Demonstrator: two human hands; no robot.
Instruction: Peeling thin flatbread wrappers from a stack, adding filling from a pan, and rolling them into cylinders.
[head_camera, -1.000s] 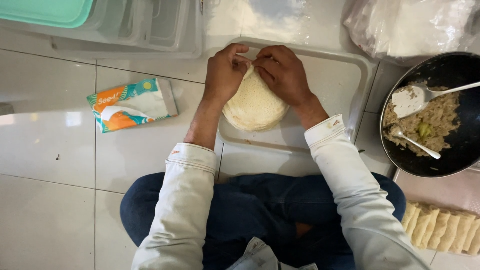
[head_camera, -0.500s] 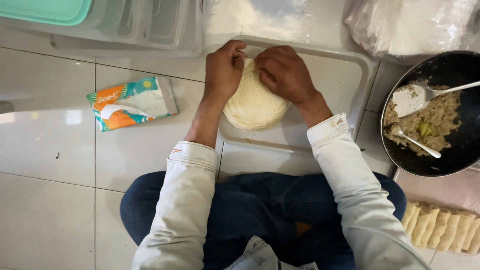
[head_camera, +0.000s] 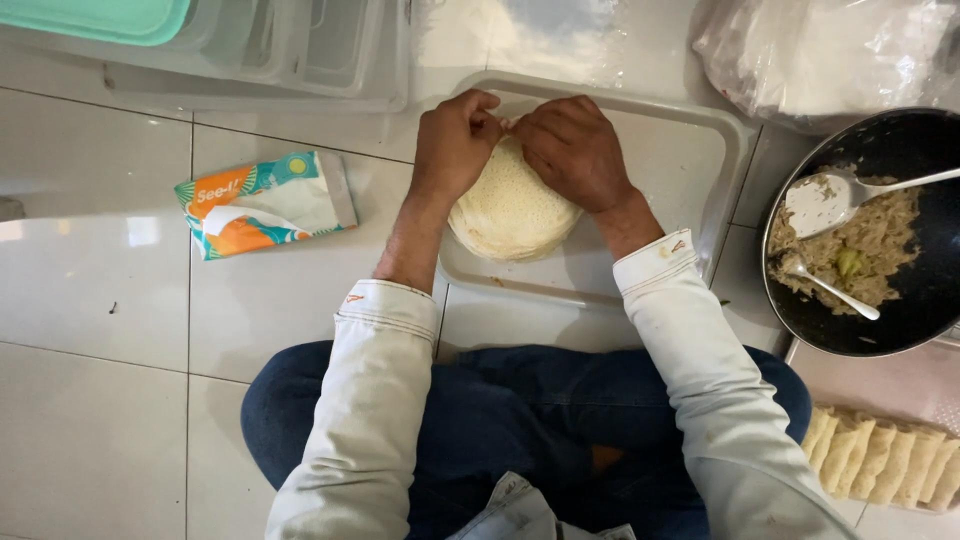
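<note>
A stack of round pale flatbread wrappers (head_camera: 510, 215) lies on a white tray (head_camera: 690, 160) on the tiled floor in front of me. My left hand (head_camera: 455, 140) and my right hand (head_camera: 570, 150) meet at the stack's far edge, fingertips pinching the top wrapper's rim. Both hands rest on the stack and hide its far half.
A black pan (head_camera: 930, 290) of minced filling with a spatula (head_camera: 830, 195) and a spoon (head_camera: 835, 290) sits at the right. Rolled wrappers (head_camera: 885, 460) lie in a tray below it. A tissue pack (head_camera: 262, 200) lies at the left. Clear plastic containers (head_camera: 270, 50) and a plastic bag (head_camera: 820, 50) stand beyond.
Both hands have stayed at the far rim of the stack, with the fingers shifting slightly as they work at the top wrapper's edge.
</note>
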